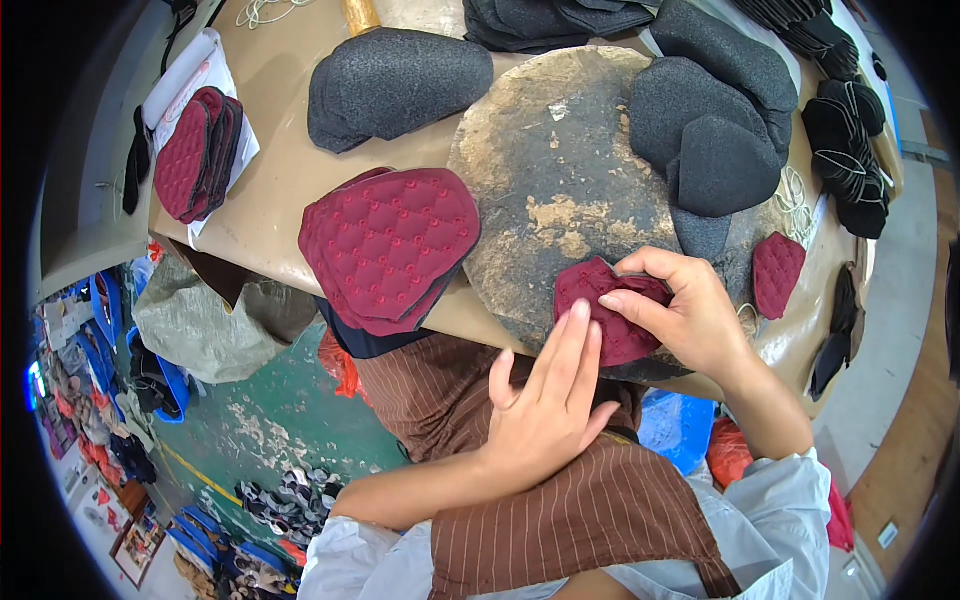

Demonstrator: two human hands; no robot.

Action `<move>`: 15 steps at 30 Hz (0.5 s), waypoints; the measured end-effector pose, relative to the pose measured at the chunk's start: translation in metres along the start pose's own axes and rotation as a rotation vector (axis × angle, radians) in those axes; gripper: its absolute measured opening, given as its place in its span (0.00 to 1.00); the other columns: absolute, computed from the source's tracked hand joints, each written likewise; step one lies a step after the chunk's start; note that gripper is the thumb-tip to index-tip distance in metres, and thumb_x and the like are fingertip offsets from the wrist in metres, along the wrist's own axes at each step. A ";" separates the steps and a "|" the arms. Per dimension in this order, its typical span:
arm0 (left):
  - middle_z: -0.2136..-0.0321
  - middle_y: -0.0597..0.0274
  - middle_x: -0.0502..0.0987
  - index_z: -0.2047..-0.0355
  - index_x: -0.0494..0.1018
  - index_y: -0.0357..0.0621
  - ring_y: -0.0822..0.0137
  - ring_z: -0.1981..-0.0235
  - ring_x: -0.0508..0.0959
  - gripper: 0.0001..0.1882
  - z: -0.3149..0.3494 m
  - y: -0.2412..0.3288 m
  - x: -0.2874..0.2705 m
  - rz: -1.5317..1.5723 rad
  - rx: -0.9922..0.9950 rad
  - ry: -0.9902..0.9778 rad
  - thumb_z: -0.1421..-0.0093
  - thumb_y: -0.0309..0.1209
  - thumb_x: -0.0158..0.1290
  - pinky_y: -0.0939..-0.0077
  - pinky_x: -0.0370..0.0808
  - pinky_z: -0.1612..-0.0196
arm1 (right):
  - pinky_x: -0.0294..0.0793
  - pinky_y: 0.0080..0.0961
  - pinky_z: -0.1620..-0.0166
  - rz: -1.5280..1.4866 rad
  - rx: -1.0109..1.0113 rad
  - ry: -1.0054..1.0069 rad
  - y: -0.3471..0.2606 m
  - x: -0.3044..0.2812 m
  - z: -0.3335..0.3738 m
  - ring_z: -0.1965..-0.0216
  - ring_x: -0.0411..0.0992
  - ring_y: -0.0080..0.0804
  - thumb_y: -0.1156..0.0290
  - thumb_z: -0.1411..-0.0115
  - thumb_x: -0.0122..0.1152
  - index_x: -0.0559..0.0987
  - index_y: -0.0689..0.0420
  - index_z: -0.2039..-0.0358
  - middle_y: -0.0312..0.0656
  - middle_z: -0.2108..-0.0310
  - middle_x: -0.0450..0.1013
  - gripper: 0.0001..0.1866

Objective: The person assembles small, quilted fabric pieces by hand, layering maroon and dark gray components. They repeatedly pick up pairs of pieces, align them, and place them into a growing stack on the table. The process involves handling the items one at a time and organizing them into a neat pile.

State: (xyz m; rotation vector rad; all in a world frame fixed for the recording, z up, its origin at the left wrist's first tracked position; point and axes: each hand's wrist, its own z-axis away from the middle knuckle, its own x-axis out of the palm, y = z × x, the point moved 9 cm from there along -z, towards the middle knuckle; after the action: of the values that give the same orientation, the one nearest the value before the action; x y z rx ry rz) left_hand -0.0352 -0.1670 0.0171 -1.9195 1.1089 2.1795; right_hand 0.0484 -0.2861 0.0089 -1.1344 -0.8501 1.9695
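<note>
A dark red quilted fabric piece (612, 338) lies at the near edge of a worn round block (560, 165). My right hand (690, 310) pinches its upper right part between thumb and fingers, and the fabric bends up there. Against the piece's near left side rest the fingertips of my left hand (550, 405), its fingers stretched out. Left of the block sits a stack of similar red quilted pieces (390, 245). One small red piece (778, 275) lies to the right of my right hand.
Dark grey felt-like pieces (400, 85) are piled beyond the red stack, and more grey pieces (728, 165) overlap the block's right side. Further red pieces (200, 155) stand at far left. Tied black bundles (848, 155) line the right edge. A wooden handle (361, 15) shows at the back.
</note>
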 end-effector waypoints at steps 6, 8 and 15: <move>0.36 0.46 0.57 0.42 0.63 0.33 0.59 0.35 0.59 0.49 -0.015 0.002 0.013 -0.239 0.093 -0.052 0.52 0.63 0.52 0.51 0.42 0.36 | 0.75 0.27 0.69 0.131 -0.202 0.134 -0.015 -0.011 0.024 0.71 0.78 0.41 0.73 0.44 0.62 0.78 0.64 0.62 0.50 0.71 0.77 0.10; 0.38 0.46 0.60 0.42 0.63 0.33 0.58 0.36 0.60 0.49 -0.015 0.004 0.014 -0.225 0.086 -0.047 0.51 0.63 0.52 0.51 0.43 0.36 | 0.75 0.24 0.72 0.134 -0.165 0.198 -0.010 -0.023 0.042 0.74 0.78 0.32 0.76 0.44 0.63 0.79 0.65 0.65 0.48 0.72 0.78 0.07; 0.40 0.42 0.63 0.44 0.63 0.30 0.54 0.40 0.66 0.46 -0.012 0.006 0.016 -0.289 0.123 -0.034 0.51 0.59 0.54 0.47 0.43 0.36 | 0.73 0.15 0.77 -0.532 0.352 0.184 0.060 -0.012 0.042 0.79 0.73 0.15 0.74 0.42 0.63 0.72 0.62 0.71 0.34 0.83 0.72 0.09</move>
State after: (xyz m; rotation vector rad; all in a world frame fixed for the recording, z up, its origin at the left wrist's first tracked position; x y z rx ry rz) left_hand -0.0309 -0.1844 0.0062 -1.8511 0.8736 1.9372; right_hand 0.0005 -0.3366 -0.0168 -0.7692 -0.5983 1.4735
